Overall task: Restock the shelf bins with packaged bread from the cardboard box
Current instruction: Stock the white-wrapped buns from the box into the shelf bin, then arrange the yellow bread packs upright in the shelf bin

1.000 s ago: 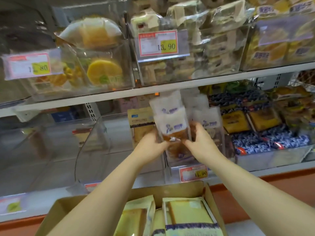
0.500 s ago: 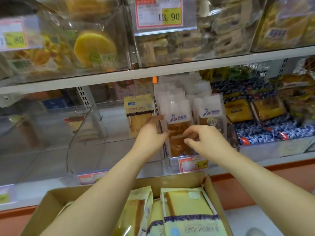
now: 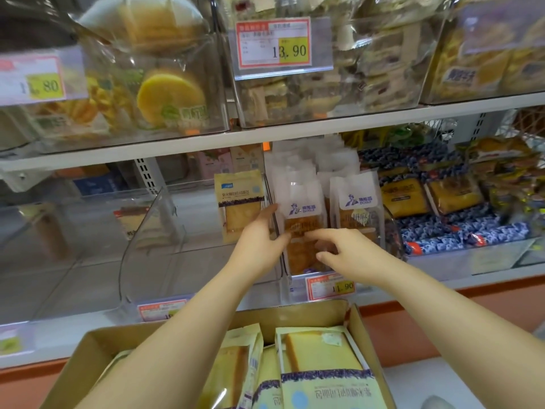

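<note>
Far out to the left of the hands, a curved clear divider stands up from the lower shelf. Closer in, just left of the left hand, a pale yellow bread pack stands upright in its clear bin. The left hand has its fingers straight and pointing up along the left edge of the front white-topped pack, with the thumb laid across the lower front of that pack. It is a flat, spread touch rather than a closed grasp. That pack stands upright between the two hands, at the front of a row of the same kind, above a price tag. The right hand hovers at the pack's lower right. Its fingers are loosely bent and apart, the forefinger reaching left towards the left thumb, and there is nothing between them. I cannot tell whether its tips touch the wrapper. Just behind the right hand stands a second white-topped pack, and further right lie blue-patterned packets. Below both forearms sits the cardboard box, open, with yellow bread packs lying inside.
</note>
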Motion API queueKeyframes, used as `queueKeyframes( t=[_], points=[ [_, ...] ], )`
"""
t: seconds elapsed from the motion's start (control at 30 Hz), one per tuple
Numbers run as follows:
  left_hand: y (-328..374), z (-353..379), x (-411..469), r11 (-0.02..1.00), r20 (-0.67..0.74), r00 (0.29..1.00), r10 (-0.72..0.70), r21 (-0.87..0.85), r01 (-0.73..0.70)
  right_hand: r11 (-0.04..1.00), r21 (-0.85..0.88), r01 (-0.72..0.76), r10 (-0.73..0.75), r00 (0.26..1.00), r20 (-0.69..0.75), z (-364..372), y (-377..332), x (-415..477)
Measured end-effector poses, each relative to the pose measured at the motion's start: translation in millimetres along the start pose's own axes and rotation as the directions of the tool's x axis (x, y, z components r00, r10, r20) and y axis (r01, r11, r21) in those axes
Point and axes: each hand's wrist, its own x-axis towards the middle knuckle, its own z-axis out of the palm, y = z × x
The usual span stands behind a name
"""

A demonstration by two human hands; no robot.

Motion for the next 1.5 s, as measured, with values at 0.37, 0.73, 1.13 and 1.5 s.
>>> queueKeyframes(
  t=[0.37,0.73,1.13,1.5],
  points=[
    [-4.4,-41.2,-91.1,0.994,0.025,0.999,0.025,0.102,-0.028,0.997,-0.072,0.02,-0.033,0.983,-0.179,7.0,-34.1,-70.9],
    [-50.9,-54.9,-181.8,0.905,0.276,0.949,-0.151,0.425,0.02,0.933,-0.163,-0.32,0.338,0.937,0.092,37.0,-20.4,-135.0],
    [-65.8,-46.8,-191.3,0.854,0.284,0.95,-0.129,0.518,-0.039,0.958,-0.129,-0.255,0.258,0.966,0.005,65.8,-20.5,-117.7],
    [-30.5,-40.3,-198.7,0.918,0.261,0.948,0.183,0.299,-0.26,0.975,-0.105,-0.193,0.196,0.981,0.013,60.8,-19.0,-113.6]
  ],
)
